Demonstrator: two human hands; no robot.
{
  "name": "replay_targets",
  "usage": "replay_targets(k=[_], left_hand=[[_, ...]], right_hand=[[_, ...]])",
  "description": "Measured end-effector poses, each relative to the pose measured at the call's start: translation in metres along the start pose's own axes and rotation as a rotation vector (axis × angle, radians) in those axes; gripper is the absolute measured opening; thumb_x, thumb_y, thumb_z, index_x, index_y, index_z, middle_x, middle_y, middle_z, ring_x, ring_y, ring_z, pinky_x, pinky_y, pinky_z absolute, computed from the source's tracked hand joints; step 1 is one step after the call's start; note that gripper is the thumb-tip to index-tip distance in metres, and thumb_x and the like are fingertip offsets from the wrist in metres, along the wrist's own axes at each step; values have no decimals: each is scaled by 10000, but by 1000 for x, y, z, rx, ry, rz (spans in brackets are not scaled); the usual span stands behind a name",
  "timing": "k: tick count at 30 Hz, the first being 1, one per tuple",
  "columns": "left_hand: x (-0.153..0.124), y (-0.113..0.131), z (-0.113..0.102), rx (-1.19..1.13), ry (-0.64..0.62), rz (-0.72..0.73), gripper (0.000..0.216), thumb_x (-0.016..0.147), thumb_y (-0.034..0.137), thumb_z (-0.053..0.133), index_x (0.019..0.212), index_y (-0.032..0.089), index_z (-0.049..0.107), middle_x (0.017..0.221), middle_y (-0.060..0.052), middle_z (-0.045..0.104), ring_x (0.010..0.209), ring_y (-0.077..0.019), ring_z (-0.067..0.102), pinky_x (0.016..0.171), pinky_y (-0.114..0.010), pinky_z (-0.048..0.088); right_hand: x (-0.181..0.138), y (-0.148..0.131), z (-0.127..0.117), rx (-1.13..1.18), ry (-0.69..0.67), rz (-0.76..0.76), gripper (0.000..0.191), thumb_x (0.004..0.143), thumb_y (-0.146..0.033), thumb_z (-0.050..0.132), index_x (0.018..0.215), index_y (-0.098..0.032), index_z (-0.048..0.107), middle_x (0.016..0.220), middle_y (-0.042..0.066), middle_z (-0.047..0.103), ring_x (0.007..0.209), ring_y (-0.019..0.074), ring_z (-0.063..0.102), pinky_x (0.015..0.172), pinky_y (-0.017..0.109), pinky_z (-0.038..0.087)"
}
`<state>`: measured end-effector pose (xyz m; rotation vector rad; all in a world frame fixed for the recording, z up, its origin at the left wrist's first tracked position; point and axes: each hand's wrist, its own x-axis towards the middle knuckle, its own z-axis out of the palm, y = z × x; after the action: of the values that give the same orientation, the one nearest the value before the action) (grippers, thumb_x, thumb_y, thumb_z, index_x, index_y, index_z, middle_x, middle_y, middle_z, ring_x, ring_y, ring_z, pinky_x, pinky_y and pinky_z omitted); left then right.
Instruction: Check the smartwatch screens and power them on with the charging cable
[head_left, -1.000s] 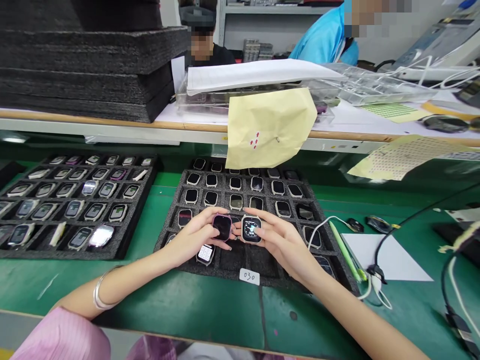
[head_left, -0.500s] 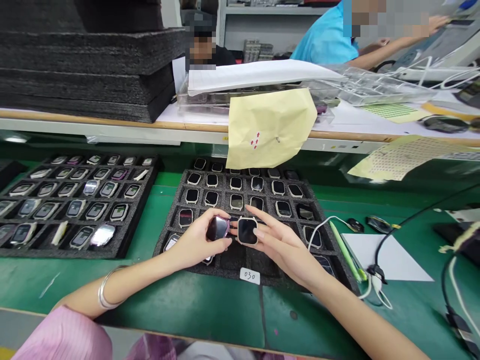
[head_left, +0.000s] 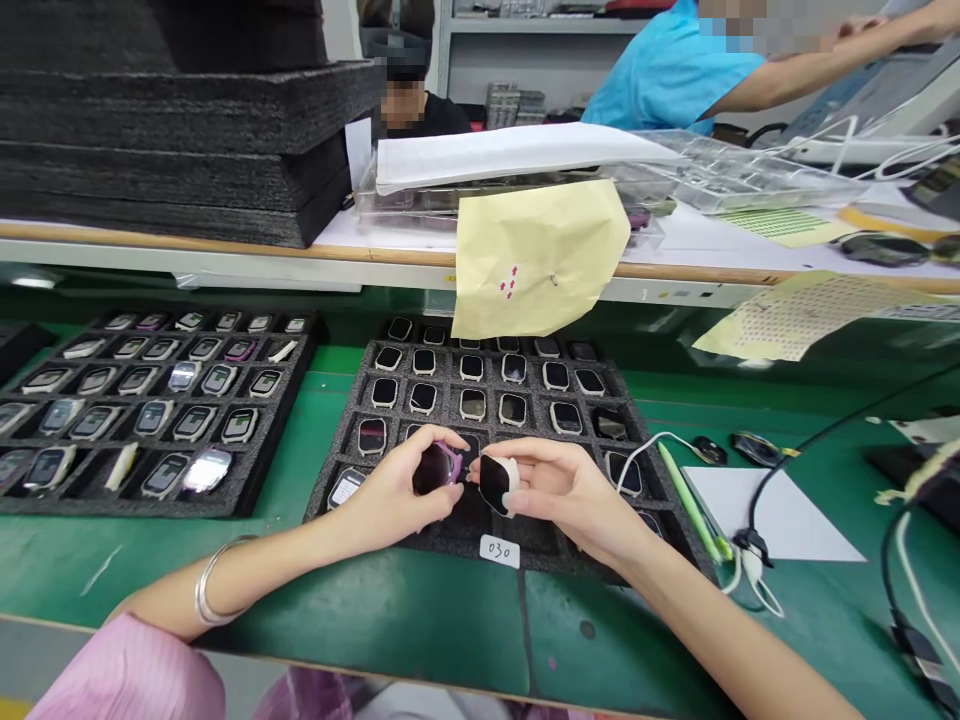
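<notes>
My left hand (head_left: 409,488) is closed on a purple smartwatch case (head_left: 437,468) with a dark screen and no strap. Between the thumb and fingers of my right hand (head_left: 551,485) is a pale, cream-coloured smartwatch case (head_left: 496,484), its black screen tilted to the left. The two cases are close to each other, side by side. Both hands are above the near part of a black foam tray (head_left: 352,408), whose pockets hold several watch cases. A white label (head_left: 499,551) reading "030" is on the tray's front edge. My hands hide some pockets.
Another foam tray (head_left: 259,480) of watches lies at the left. Stacked black foam (head_left: 225,165) stands on the shelf above. A yellow sheet (head_left: 540,260) hangs from the shelf edge. To the right are a green pen (head_left: 686,495), white paper (head_left: 772,515) and cables. Two people sit beyond.
My right hand has turned the cream watch case, so its side now shows and its screen angles left. The purple case in my left hand has tilted a little. The co-worker in blue has stretched an arm rightward.
</notes>
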<state>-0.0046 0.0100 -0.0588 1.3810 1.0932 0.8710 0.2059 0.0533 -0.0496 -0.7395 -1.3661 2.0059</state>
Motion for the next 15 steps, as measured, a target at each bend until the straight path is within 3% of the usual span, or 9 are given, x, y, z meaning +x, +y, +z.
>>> replay_targets(k=[4, 11, 15], left_hand=[[1, 0, -1, 47, 36, 67, 331, 778, 123, 578, 1083, 220, 492, 896, 24, 521, 789, -115, 488, 683, -218, 418], [-1, 5, -1, 97, -20, 28, 308, 774, 85, 527, 1048, 218, 488, 825, 48, 526, 615, -78, 454, 584, -205, 389], [-1, 4, -1, 99, 4, 48, 324, 785, 118, 537, 1086, 224, 480, 856, 40, 528, 598, -74, 456, 567, -204, 392]], right_hand=[[2, 0, 1, 13, -2, 1, 371, 704, -159, 787, 1058, -197, 686, 997, 71, 696, 950, 204, 640, 799, 289, 513], [3, 2, 2, 36, -13, 11, 343, 697, -139, 787, 1025, -180, 695, 870, 52, 695, 801, 171, 651, 690, 256, 522], [3, 2, 0, 33, -5, -10, 353, 709, -140, 780, 1046, -181, 682, 919, 59, 688, 878, 186, 641, 733, 262, 512]])
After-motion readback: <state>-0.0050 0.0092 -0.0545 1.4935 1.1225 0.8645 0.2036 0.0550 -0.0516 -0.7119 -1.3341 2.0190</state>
